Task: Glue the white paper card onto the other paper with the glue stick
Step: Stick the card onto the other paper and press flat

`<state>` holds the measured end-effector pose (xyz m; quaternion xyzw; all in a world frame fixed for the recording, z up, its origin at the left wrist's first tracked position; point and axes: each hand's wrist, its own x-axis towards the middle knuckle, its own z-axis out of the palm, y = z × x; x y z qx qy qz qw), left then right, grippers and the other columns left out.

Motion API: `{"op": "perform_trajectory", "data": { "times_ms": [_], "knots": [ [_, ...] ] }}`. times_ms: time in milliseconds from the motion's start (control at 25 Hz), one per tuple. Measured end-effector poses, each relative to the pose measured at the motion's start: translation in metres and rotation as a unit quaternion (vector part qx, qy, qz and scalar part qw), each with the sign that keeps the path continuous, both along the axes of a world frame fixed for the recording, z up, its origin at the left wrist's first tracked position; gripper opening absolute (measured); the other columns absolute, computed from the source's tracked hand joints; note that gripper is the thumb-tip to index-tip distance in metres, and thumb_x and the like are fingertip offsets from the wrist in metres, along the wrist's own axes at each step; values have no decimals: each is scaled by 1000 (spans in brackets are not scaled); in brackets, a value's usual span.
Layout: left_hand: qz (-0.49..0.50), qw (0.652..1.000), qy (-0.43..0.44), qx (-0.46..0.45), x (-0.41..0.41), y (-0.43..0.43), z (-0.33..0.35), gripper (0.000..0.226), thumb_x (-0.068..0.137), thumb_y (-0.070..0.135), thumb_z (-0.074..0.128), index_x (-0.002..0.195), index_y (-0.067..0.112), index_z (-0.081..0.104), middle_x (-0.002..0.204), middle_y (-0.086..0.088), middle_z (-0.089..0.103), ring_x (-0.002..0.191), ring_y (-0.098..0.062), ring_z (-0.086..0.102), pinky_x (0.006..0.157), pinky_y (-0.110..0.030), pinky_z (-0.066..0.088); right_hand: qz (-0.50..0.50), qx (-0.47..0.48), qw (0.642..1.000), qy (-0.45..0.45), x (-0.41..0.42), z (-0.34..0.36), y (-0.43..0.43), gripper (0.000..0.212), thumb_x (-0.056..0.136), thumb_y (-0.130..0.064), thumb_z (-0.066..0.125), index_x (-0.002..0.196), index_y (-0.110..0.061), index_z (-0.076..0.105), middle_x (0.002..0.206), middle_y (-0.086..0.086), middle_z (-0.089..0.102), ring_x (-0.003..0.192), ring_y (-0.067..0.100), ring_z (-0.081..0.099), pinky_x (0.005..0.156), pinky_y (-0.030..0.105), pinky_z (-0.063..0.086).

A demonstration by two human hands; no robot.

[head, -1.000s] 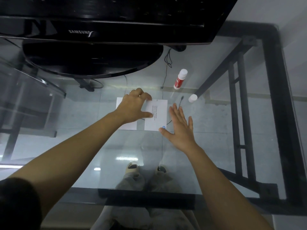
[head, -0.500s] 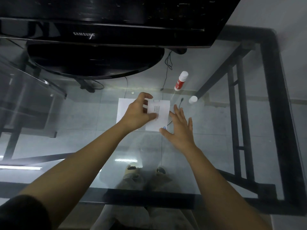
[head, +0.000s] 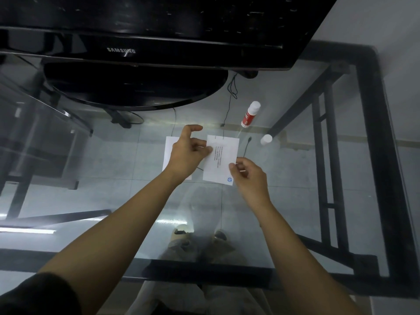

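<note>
A white paper card [head: 223, 155] with printed lines and a small blue logo is held over the glass table. My left hand [head: 188, 153] pinches its left edge and my right hand [head: 248, 175] pinches its lower right edge. A plain white paper [head: 169, 151] lies flat on the glass to the left, partly hidden under my left hand. The red and white glue stick [head: 250, 114] lies uncapped beyond the card to the right, apart from both hands. Its white cap [head: 266, 139] stands near it.
A black Samsung monitor [head: 145, 48] with a round base [head: 136, 87] stands at the back of the glass table [head: 113, 189]. Black table frame bars [head: 384, 155] run along the right side and the near edge. Thin cables [head: 231, 87] are visible behind the card.
My left hand lifted the printed card off the other paper and shifted it right. My right hand went from flat and open beside the card to pinching its lower right edge.
</note>
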<state>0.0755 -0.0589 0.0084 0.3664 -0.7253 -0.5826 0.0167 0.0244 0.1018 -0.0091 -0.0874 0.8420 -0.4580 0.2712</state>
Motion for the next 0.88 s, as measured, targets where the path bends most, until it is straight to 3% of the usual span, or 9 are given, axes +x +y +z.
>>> {"op": "perform_trajectory", "data": {
  "times_ms": [80, 160, 200, 280, 360, 560, 880],
  "knots": [
    [-22, 999, 10, -35, 8, -7, 0, 33, 87, 19, 64, 117, 20, 53, 97, 6, 66, 85, -5, 62, 73, -9, 48, -23, -19, 999, -18, -4, 6, 3, 11, 90, -22, 56, 99, -19, 61, 109, 5, 67, 78, 5, 59, 55, 4, 45],
    [-59, 987, 14, -151, 26, -25, -2, 23, 88, 13, 61, 111, 13, 63, 103, 0, 67, 85, -8, 60, 73, -1, 43, -30, -33, 999, -22, -9, 12, 11, 8, 89, -21, 57, 96, -23, 60, 107, 1, 67, 79, 3, 60, 59, 9, 49],
    [-82, 972, 13, -221, 38, -36, -4, 21, 88, 8, 60, 108, 9, 66, 105, -6, 68, 87, -13, 61, 75, -4, 43, -36, -32, 999, -21, -11, 14, 16, 9, 89, -22, 58, 97, -24, 59, 107, -1, 66, 80, 2, 60, 61, 12, 50],
    [-139, 929, 1, -343, 62, -55, -11, 21, 86, 3, 62, 105, 4, 68, 107, -14, 68, 92, -28, 62, 82, -24, 46, -46, -24, 999, -13, -15, 16, 27, 13, 88, -22, 59, 101, -20, 61, 107, -1, 66, 83, 5, 62, 65, 15, 51],
    [-197, 895, -9, -400, 78, -60, -19, 22, 82, 5, 68, 104, 3, 70, 108, -17, 69, 96, -37, 60, 84, -38, 48, -50, -8, 999, 2, -19, 16, 36, 20, 88, -22, 59, 106, -15, 63, 110, 2, 67, 87, 8, 62, 67, 16, 50],
    [-241, 870, 21, -429, 61, -23, -28, 22, 78, 7, 73, 99, 2, 72, 104, -19, 71, 90, -39, 62, 80, -43, 51, -80, 15, 996, 48, -19, 22, 48, 23, 87, -21, 61, 109, -16, 64, 110, 1, 68, 76, 2, 61, 56, 12, 47],
    [-217, 891, 35, -397, 40, 16, -30, 20, 80, 5, 69, 100, 0, 71, 106, -21, 68, 91, -42, 59, 78, -47, 53, -60, 21, 986, 154, -9, 35, 60, 24, 83, -17, 65, 107, -13, 67, 110, 4, 68, 72, -1, 59, 60, 6, 48]
  ]
}}
